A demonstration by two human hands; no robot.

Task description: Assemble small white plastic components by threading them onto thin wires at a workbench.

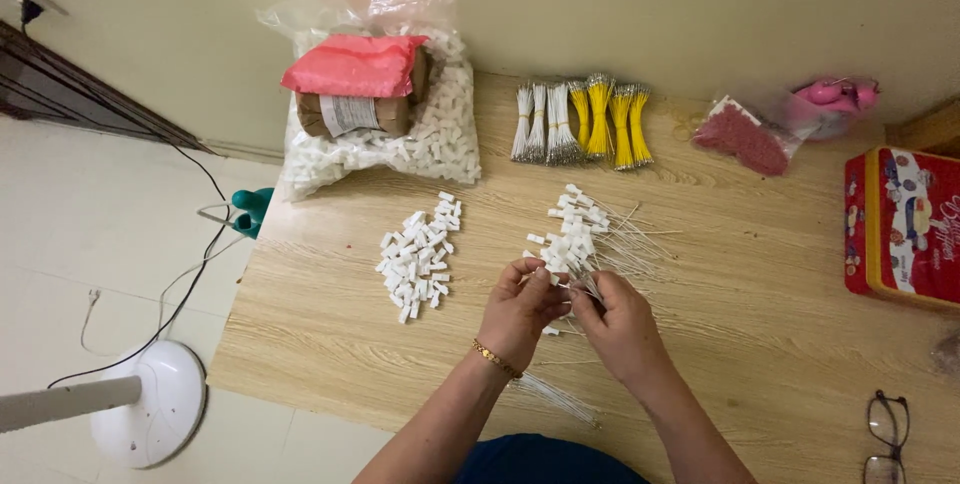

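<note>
My left hand (520,309) and my right hand (620,324) meet over the middle of a wooden table (330,344). Their fingertips pinch a small white plastic connector (553,280) and thin white wires between them. Just beyond the fingers lies a heap of finished white connectors with wires (585,234). A loose pile of white connectors (420,256) sits to the left of my left hand. A bundle of white wires (555,399) lies under my left wrist, which wears a gold bracelet.
At the back stand a clear bag of white connectors (440,134) with a pink packet on top, bundles of white and yellow wires (585,124), a bag of red pieces (745,139) and a pink object. A red box (905,229) and glasses (885,439) are right; a fan base (150,404) is on the floor at left.
</note>
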